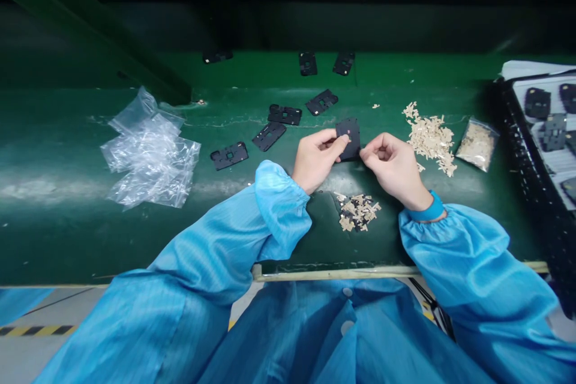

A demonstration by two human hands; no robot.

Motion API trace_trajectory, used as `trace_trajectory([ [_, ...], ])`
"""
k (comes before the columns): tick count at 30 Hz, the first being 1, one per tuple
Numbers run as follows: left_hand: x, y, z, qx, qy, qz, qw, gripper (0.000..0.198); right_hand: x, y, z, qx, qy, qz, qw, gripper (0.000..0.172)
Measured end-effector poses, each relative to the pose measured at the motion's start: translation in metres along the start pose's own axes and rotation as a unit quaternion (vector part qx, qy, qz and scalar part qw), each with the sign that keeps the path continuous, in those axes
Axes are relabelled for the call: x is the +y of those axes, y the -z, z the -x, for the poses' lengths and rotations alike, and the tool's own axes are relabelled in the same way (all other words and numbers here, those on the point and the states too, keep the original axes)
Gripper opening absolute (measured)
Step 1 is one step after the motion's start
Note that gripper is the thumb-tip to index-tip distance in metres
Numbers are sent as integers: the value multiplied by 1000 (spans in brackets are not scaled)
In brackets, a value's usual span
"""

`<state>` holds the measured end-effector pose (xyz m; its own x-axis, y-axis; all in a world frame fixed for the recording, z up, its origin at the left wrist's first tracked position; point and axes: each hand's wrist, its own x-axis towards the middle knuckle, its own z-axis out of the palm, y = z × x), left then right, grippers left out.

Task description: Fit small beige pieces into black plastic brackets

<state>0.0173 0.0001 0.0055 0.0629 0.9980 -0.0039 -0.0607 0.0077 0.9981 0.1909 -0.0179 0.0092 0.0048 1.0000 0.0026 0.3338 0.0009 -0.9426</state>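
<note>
Your left hand [317,156] and right hand [393,171] each pinch, fingertips pressed together, opposite edges of a matte black rectangular plate [348,138], held between them over the green worktop [90,240].

Around it: black perforated plates [269,135], scattered; crumpled clear plastic bags [150,156]; a large heap of small beige strips [429,138]; a smaller heap of beige strips [357,212]; a clear pouch of beige strips [477,144].

A black-rimmed tray [537,192], right, is cut off by the frame.

Black plate [349,139] partly hidden by left fingers [335,145] and right fingers [367,156], black-rimmed tray [524,162] at the tabletop's right edge cut off by the picture's edge, contents of clear bag [477,145] too small to be told
</note>
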Motion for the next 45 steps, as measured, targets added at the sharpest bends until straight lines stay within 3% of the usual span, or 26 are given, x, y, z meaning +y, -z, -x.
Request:
trace_trajectory([
  [9,-1,0,0,-3,11,22,1000,27,-1,0,0,-1,-13,-3,1000,14],
  [20,1,1,1,-5,6,5,1000,34,-5,3,-2,-13,-24,-12,1000,15],
  [30,-12,8,-2,-35,3,32,999,33,-13,9,0,-100,-111,-159,976,19],
  [39,-9,10,-2,-72,50,117,989,33,-12,12,2,-187,-122,-261,939,29],
  [45,0,7,-2,-66,86,176,978,34,-13,13,3,-200,-113,-243,942,36],
])
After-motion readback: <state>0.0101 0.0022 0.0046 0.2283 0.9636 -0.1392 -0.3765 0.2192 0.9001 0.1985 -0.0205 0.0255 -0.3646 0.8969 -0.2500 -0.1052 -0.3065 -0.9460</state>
